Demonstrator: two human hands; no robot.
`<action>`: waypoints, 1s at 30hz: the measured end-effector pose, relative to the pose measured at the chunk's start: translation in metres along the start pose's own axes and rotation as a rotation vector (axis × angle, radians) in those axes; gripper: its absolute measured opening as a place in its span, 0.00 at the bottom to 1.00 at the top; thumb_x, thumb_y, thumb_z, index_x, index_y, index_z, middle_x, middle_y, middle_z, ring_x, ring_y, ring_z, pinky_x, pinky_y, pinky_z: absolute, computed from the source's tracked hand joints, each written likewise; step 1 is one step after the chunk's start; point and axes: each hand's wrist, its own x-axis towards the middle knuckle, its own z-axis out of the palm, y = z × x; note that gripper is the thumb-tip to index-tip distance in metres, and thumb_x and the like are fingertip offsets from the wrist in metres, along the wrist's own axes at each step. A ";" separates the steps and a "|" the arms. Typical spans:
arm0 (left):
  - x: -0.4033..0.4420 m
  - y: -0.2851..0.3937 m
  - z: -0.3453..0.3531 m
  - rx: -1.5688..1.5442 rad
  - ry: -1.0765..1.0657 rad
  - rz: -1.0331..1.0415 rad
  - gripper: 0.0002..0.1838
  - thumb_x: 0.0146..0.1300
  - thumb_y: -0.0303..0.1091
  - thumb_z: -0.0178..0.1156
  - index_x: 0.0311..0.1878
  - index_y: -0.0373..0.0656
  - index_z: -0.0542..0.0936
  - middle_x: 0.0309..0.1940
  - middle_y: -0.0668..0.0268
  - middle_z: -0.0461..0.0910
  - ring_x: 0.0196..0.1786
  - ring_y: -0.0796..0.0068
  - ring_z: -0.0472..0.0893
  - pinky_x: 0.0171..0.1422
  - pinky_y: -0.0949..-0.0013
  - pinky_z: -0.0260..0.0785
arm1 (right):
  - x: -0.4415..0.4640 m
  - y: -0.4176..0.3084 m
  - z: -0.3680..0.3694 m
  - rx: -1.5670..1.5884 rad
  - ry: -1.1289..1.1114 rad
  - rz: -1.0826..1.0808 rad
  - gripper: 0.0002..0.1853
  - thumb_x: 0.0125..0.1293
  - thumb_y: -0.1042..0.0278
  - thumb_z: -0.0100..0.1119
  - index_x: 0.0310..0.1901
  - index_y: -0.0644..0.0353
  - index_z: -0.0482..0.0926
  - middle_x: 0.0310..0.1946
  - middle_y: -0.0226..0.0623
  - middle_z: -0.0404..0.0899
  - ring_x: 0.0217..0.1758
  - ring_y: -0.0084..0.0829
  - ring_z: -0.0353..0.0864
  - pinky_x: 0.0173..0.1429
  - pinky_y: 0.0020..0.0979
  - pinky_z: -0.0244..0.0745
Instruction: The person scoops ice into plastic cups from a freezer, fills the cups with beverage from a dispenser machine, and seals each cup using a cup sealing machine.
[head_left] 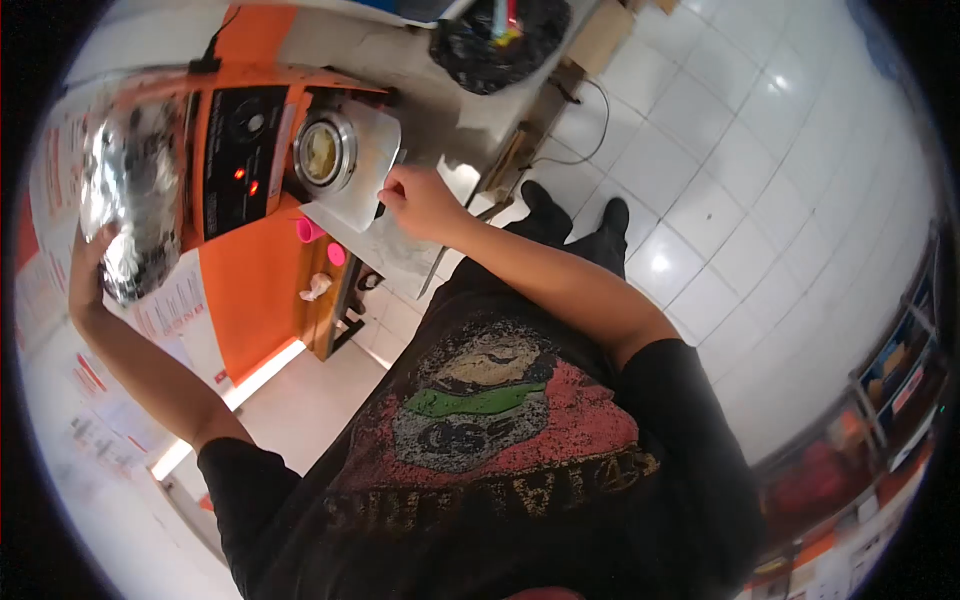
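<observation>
An orange cup sealing machine [205,150] with a black control panel [243,160] and two red lights stands at the left. Its metal tray [372,150] is slid out, with a round ring [347,155] around a cup of yellowish contents [321,152]. My right hand [425,203] is closed at the tray's front edge, where a bit of dark handle shows by the fingers. At the machine's far left side, my left hand [95,250] touches a shiny silver film-like bundle [135,190]; its fingers are mostly hidden.
A black plastic bag [500,45] lies on the counter [420,90] at the top. Pink cups [308,230] and a crumpled wrapper [316,288] sit below the machine. White tiles [700,200] cover the floor; a cable [600,120] hangs beside the counter. Shelves [900,370] stand at far right.
</observation>
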 end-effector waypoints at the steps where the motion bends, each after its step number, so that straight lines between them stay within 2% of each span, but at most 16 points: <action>1: -0.006 0.015 0.006 -0.060 -0.021 0.029 0.54 0.49 0.57 0.72 0.74 0.34 0.62 0.67 0.55 0.70 0.68 0.62 0.70 0.73 0.63 0.57 | 0.007 -0.002 0.004 -0.009 0.030 -0.077 0.08 0.62 0.69 0.63 0.34 0.66 0.79 0.29 0.45 0.81 0.33 0.37 0.82 0.39 0.36 0.75; 4: -0.028 0.056 0.021 -0.033 0.054 0.094 0.52 0.51 0.54 0.72 0.72 0.32 0.63 0.65 0.52 0.71 0.64 0.62 0.74 0.68 0.64 0.64 | 0.030 -0.012 0.019 -0.067 -0.032 -0.134 0.07 0.64 0.70 0.62 0.39 0.64 0.79 0.31 0.39 0.82 0.33 0.28 0.81 0.40 0.31 0.75; 6: -0.061 0.069 0.032 0.310 0.405 0.214 0.48 0.52 0.51 0.72 0.70 0.32 0.66 0.61 0.51 0.74 0.62 0.61 0.76 0.66 0.64 0.65 | 0.039 -0.010 0.031 -0.063 -0.054 -0.141 0.05 0.65 0.73 0.62 0.41 0.62 0.79 0.31 0.33 0.81 0.34 0.24 0.79 0.40 0.29 0.75; 8: -0.112 0.101 0.072 0.680 0.912 0.064 0.44 0.49 0.52 0.77 0.65 0.36 0.73 0.59 0.54 0.77 0.60 0.59 0.78 0.65 0.61 0.68 | 0.041 -0.013 0.028 -0.106 -0.160 -0.143 0.07 0.62 0.78 0.62 0.41 0.60 0.78 0.35 0.30 0.81 0.39 0.22 0.77 0.44 0.27 0.73; 11: -0.166 0.079 0.159 0.218 1.060 0.334 0.28 0.49 0.38 0.68 0.53 0.37 0.76 0.43 0.58 0.78 0.46 0.62 0.77 0.50 0.61 0.66 | 0.051 -0.002 0.030 -0.090 -0.255 -0.125 0.11 0.58 0.80 0.58 0.43 0.57 0.78 0.48 0.31 0.80 0.47 0.23 0.76 0.50 0.26 0.72; 13: -0.186 0.084 0.222 -0.068 0.849 0.552 0.10 0.48 0.29 0.64 0.37 0.43 0.80 0.30 0.64 0.77 0.33 0.59 0.74 0.37 0.63 0.61 | 0.057 -0.002 0.023 0.029 -0.351 -0.355 0.12 0.57 0.81 0.58 0.42 0.58 0.78 0.52 0.32 0.79 0.50 0.24 0.75 0.53 0.26 0.71; 15: -0.174 0.076 0.313 -0.395 0.677 0.270 0.08 0.53 0.29 0.64 0.37 0.41 0.78 0.26 0.62 0.77 0.29 0.57 0.76 0.38 0.60 0.65 | 0.049 -0.030 0.010 0.120 -0.160 0.016 0.12 0.55 0.81 0.57 0.42 0.59 0.78 0.54 0.35 0.78 0.50 0.27 0.76 0.55 0.29 0.72; 16: -0.166 0.064 0.346 -0.778 0.264 -0.098 0.13 0.56 0.30 0.64 0.44 0.37 0.78 0.28 0.59 0.79 0.33 0.62 0.78 0.39 0.63 0.69 | 0.048 -0.036 -0.001 0.177 0.035 0.004 0.12 0.56 0.81 0.56 0.42 0.60 0.78 0.52 0.37 0.80 0.51 0.29 0.77 0.55 0.32 0.73; 17: -0.150 0.051 0.401 -0.942 0.229 -0.231 0.17 0.58 0.31 0.65 0.50 0.38 0.77 0.30 0.62 0.80 0.33 0.68 0.78 0.39 0.67 0.69 | 0.057 -0.046 -0.027 0.122 0.161 -0.097 0.10 0.58 0.80 0.55 0.41 0.61 0.78 0.49 0.39 0.81 0.48 0.30 0.78 0.52 0.33 0.75; 18: -0.129 0.030 0.439 -1.119 0.191 -0.365 0.22 0.60 0.31 0.65 0.57 0.38 0.75 0.31 0.65 0.81 0.34 0.74 0.78 0.40 0.72 0.69 | 0.071 -0.069 -0.032 0.065 0.224 -0.409 0.07 0.58 0.80 0.55 0.39 0.62 0.77 0.46 0.42 0.81 0.44 0.31 0.79 0.50 0.31 0.75; 19: -0.112 0.023 0.469 -1.462 0.197 -0.360 0.26 0.60 0.33 0.65 0.62 0.41 0.71 0.37 0.66 0.82 0.38 0.74 0.79 0.41 0.70 0.70 | 0.068 -0.128 -0.022 0.221 0.258 -0.370 0.05 0.58 0.79 0.55 0.37 0.65 0.76 0.43 0.44 0.80 0.43 0.31 0.79 0.52 0.32 0.75; 20: -0.098 0.019 0.483 -1.802 0.191 -0.329 0.31 0.61 0.34 0.66 0.67 0.43 0.67 0.43 0.67 0.82 0.42 0.73 0.80 0.43 0.67 0.71 | 0.074 -0.170 -0.019 0.115 0.210 -0.628 0.04 0.60 0.79 0.55 0.36 0.67 0.76 0.40 0.46 0.80 0.44 0.32 0.79 0.54 0.33 0.75; 22: -0.082 0.029 0.446 -2.030 0.195 -0.369 0.26 0.63 0.33 0.65 0.64 0.43 0.70 0.45 0.66 0.83 0.41 0.75 0.80 0.43 0.69 0.71 | 0.108 -0.249 -0.023 0.124 0.012 -0.728 0.11 0.66 0.74 0.53 0.45 0.72 0.76 0.43 0.48 0.80 0.48 0.33 0.79 0.57 0.34 0.73; 23: -0.077 0.033 0.433 -2.240 0.158 -0.381 0.21 0.65 0.32 0.65 0.60 0.43 0.73 0.46 0.66 0.83 0.40 0.77 0.80 0.44 0.70 0.71 | 0.117 -0.285 -0.009 0.136 0.140 -0.695 0.17 0.70 0.70 0.48 0.54 0.74 0.74 0.50 0.50 0.80 0.53 0.34 0.78 0.61 0.37 0.71; 25: -0.063 0.039 0.425 -2.302 0.200 -0.350 0.20 0.65 0.34 0.65 0.58 0.45 0.73 0.47 0.66 0.83 0.42 0.78 0.80 0.45 0.69 0.72 | 0.127 -0.347 0.021 -0.034 -0.058 -0.637 0.23 0.76 0.62 0.44 0.61 0.73 0.71 0.62 0.50 0.75 0.64 0.39 0.73 0.71 0.38 0.64; 30: -0.045 0.050 0.435 -2.438 0.254 -0.289 0.16 0.65 0.40 0.67 0.51 0.49 0.75 0.45 0.68 0.82 0.44 0.78 0.80 0.48 0.66 0.75 | 0.179 -0.405 0.066 -0.223 -0.177 -0.495 0.32 0.78 0.49 0.43 0.69 0.72 0.62 0.69 0.51 0.66 0.74 0.42 0.62 0.79 0.39 0.53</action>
